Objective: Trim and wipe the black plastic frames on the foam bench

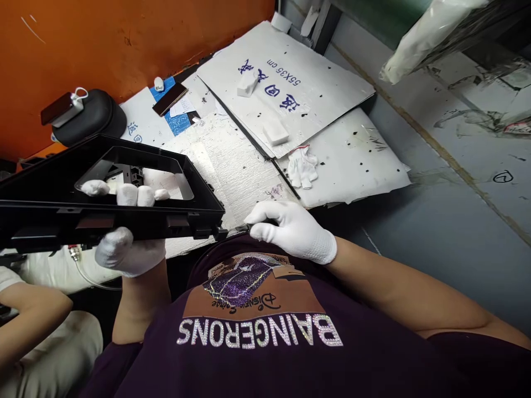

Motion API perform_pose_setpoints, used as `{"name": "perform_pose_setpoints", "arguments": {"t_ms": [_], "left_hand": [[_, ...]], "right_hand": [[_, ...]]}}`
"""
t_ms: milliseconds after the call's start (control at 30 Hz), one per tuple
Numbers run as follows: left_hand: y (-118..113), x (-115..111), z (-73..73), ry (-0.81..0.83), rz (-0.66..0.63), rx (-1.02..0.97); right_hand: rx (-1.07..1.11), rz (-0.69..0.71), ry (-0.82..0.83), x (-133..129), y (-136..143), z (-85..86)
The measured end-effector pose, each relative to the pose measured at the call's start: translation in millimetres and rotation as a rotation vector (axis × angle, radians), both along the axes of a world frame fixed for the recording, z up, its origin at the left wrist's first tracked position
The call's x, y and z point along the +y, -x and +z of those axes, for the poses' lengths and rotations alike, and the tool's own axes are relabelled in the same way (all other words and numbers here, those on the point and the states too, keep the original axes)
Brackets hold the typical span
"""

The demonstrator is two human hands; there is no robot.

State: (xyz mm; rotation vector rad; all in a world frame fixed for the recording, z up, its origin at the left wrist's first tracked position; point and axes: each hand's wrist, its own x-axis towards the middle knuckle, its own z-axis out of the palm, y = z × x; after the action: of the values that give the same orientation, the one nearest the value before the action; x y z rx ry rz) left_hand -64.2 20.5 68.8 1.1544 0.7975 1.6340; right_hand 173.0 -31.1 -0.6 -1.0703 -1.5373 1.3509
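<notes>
A large black plastic frame (153, 215) with a window-like opening is held up at the left. My left hand (133, 251), in a white glove, grips its lower edge, with the thumb underneath and several fingertips showing through the opening. Just right of the frame's right end is my right hand (292, 229), also gloved. Its thumb and index finger are pinched together on a small dark piece that I cannot make out, near the frame's corner tab. The other fingers are curled in.
White foam boards (286, 83) with blue writing cover the table, bearing foam blocks (275, 131) and a spare glove (302, 166). A phone (170, 99) and a black case (91, 119) lie at the back left. Another person's arm (33, 315) is at the lower left.
</notes>
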Motion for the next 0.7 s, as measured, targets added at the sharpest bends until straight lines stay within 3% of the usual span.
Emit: {"name": "perform_pose_setpoints", "arguments": {"t_ms": [100,200,300,467,600,700], "left_hand": [[-4.2,0.8,0.5,0.059,0.018,-0.158],[-5.9,4.9,-4.7,0.009,0.036,-0.153],[-1.5,10.3,-12.3,-0.089,-0.052,-0.17],[8.2,12.3,-15.0,-0.023,-0.193,-0.251],[8.7,8.8,-10.2,-0.018,-0.159,-0.237],[8.2,5.8,-7.4,0.014,-0.118,-0.115]], "right_hand": [[-0.029,0.017,-0.003,4.3,2.2,0.7],[-0.037,0.049,0.006,7.4,7.2,-0.2],[-0.037,0.065,0.018,8.1,10.3,-0.7],[-0.055,0.095,0.085,7.6,12.8,0.9],[-0.105,0.042,0.105,7.5,17.7,-1.9],[-0.13,0.005,0.072,4.5,21.5,-7.9]]}}
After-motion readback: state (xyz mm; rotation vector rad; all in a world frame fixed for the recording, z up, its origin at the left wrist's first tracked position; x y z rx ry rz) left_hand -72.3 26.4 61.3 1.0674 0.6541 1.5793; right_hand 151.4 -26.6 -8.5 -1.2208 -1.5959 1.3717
